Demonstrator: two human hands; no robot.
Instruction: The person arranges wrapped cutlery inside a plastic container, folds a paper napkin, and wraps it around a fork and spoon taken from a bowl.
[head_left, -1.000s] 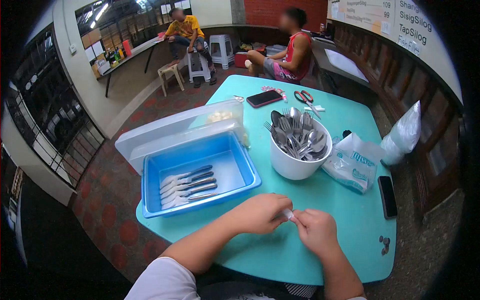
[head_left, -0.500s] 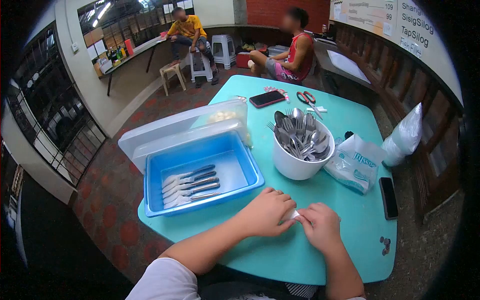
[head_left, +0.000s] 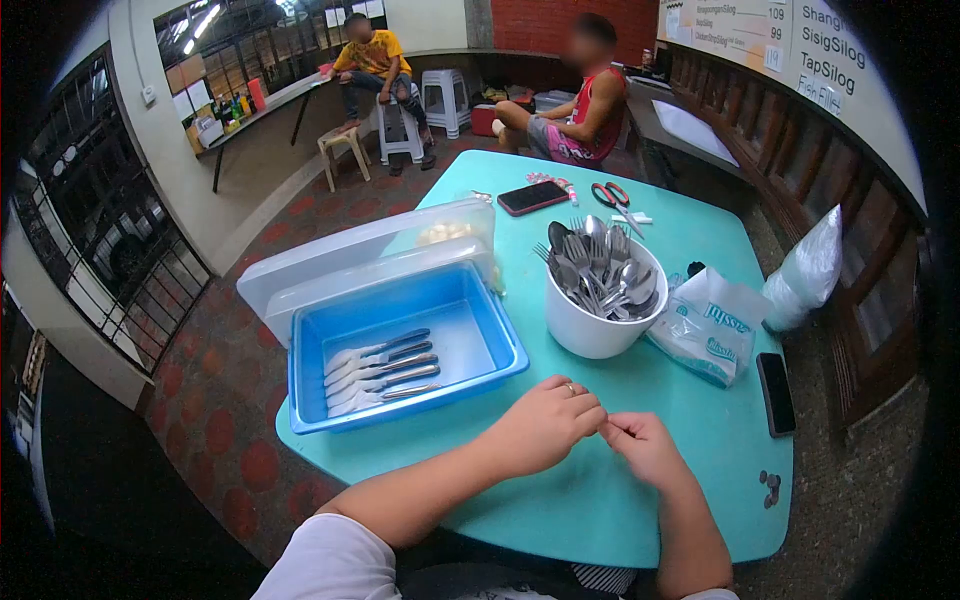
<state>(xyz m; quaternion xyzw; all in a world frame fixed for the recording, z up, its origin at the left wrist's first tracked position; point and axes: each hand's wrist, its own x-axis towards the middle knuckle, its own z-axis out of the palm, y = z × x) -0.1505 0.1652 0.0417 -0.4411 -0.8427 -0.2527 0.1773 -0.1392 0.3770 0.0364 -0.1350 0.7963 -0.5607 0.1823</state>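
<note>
My left hand [head_left: 548,425] and my right hand [head_left: 640,447] meet over the front of the turquoise table [head_left: 560,510], fingers closed and fingertips together. Whatever they pinch is hidden by the fingers. Left of them is a blue tray [head_left: 470,382] holding several utensils [head_left: 378,370] with white-wrapped ends, handles pointing right. Beyond my hands stands a white bucket [head_left: 592,335] full of loose spoons and forks [head_left: 600,268]. To its right lies a tissue pack [head_left: 708,325] in clear plastic.
A clear lid [head_left: 350,245] leans behind the tray. Phones [head_left: 533,198] [head_left: 775,394], scissors [head_left: 618,205] and coins [head_left: 770,488] lie on the table. Two seated people [head_left: 375,70] [head_left: 585,105] are beyond it. A plastic-wrapped bundle [head_left: 806,268] stands at the right.
The white piece that showed between my fingers is now out of sight. My left hand has turned, its fingers curling over toward my right hand.
</note>
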